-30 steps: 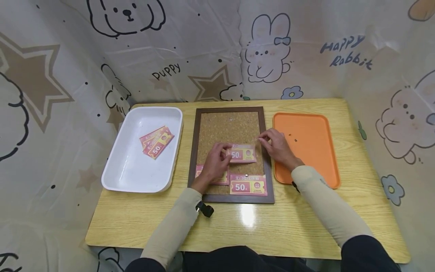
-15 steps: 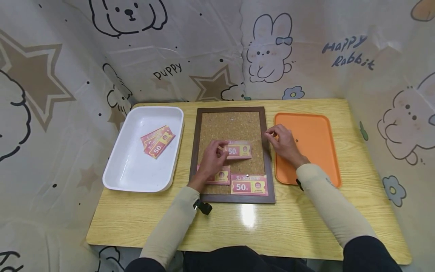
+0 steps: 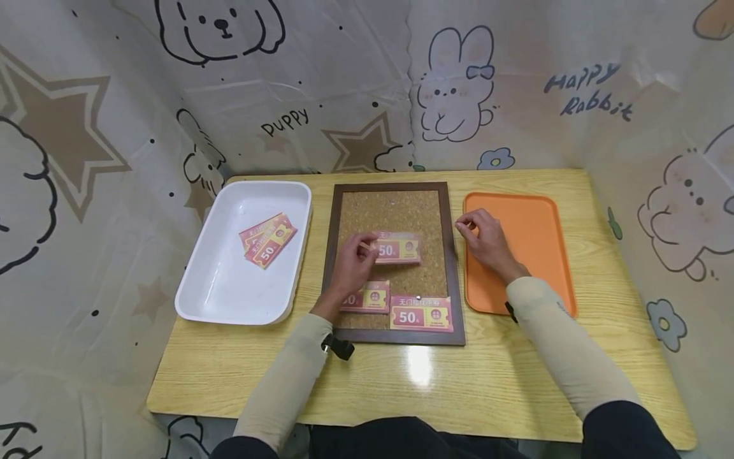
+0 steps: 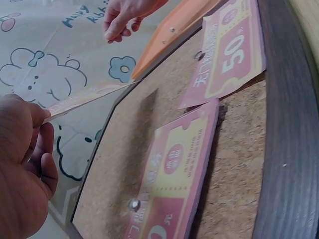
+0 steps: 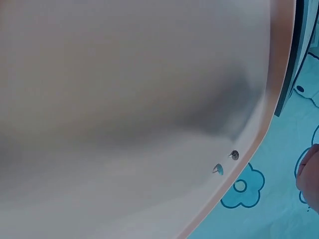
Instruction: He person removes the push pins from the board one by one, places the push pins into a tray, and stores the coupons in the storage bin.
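Note:
In the head view my left hand (image 3: 352, 264) pinches a pink-and-yellow coupon (image 3: 398, 248) by its left end. That coupon hovers over the framed cork board (image 3: 395, 207), seen nearly edge-on in the left wrist view and casting a shadow. Two like coupons lie along the board's lower part: one at right (image 3: 421, 314) and one at left (image 3: 373, 298), partly behind my left wrist. Each bears a thumbtack (image 4: 134, 204). My right hand (image 3: 487, 239) is at the orange tray's left rim, thumb and forefinger pinched together on a tiny dark thumbtack.
Left of the board stands a white tray (image 3: 229, 293) with two overlapping coupons (image 3: 269, 240). The orange tray (image 3: 530, 268) is on the right, with two loose thumbtacks (image 5: 218, 169) inside. A patterned curtain (image 3: 355, 83) encloses the wooden table (image 3: 470, 389).
My left hand has moved left and slightly up with its coupon. My right hand has drawn away to the right, from the board's frame to the orange tray's rim, still pinched.

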{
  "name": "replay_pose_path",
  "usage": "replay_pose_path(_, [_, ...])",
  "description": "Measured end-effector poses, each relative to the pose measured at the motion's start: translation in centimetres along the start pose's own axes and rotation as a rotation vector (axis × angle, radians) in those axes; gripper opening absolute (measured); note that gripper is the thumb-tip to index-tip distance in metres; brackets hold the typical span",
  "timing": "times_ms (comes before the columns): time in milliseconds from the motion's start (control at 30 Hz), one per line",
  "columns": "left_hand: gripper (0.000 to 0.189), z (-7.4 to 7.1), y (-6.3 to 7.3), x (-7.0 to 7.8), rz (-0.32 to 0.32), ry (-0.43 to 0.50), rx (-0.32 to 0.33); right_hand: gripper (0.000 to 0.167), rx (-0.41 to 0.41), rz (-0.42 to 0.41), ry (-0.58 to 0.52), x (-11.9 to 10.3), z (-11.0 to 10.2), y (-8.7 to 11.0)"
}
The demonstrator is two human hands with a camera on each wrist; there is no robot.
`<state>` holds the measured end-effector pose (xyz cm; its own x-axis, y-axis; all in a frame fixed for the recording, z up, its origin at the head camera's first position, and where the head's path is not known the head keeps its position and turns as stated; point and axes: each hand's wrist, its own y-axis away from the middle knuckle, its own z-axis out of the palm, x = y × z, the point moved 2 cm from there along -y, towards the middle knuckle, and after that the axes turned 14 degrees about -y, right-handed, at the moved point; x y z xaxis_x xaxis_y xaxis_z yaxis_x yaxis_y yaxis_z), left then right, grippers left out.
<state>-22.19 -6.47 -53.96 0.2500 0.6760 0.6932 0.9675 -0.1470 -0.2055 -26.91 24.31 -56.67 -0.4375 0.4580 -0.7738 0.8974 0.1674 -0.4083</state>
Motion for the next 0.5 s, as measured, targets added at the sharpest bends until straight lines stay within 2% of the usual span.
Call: replay_pose_path(500, [0.026, -2.2, -0.9, -1.0, -0.042, 0.050, 0.093, 0.014, 0.046, -0.011, 0.001, 0.6, -1.1, 0.4])
